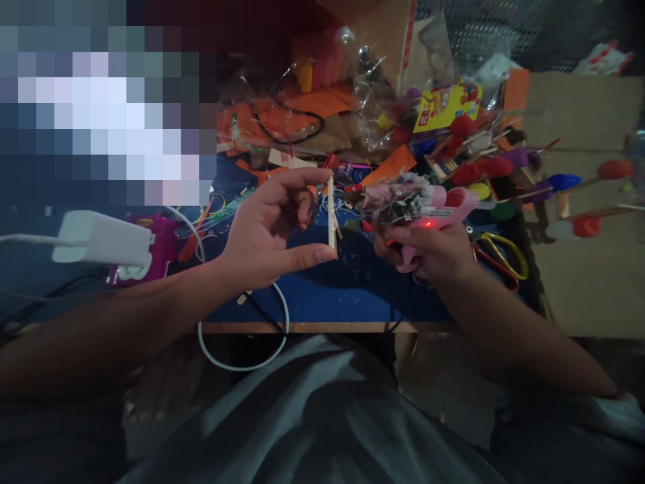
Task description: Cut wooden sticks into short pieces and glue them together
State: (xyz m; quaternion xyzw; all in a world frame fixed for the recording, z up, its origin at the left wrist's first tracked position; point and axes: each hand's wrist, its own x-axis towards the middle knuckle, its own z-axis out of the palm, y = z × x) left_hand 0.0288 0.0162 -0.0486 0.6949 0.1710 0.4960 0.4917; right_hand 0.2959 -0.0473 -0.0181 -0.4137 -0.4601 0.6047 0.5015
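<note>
My left hand pinches a pale wooden stick by its two ends, between thumb and forefinger, above the blue table. A small, thin piece sticks out from the stick's lower right side. In my right hand is a pink hot glue gun, gripped by its handle, with a red light glowing on its side. Glue strings and grey fluff cover the gun's front. Its nozzle points left toward the stick, and a small gap separates them.
Scissors with yellow and red handles lie right of my right hand. A white charger sits in a magenta power box at left, its white cable looping over the table edge. Balloons, orange paper and cardboard crowd the back and right.
</note>
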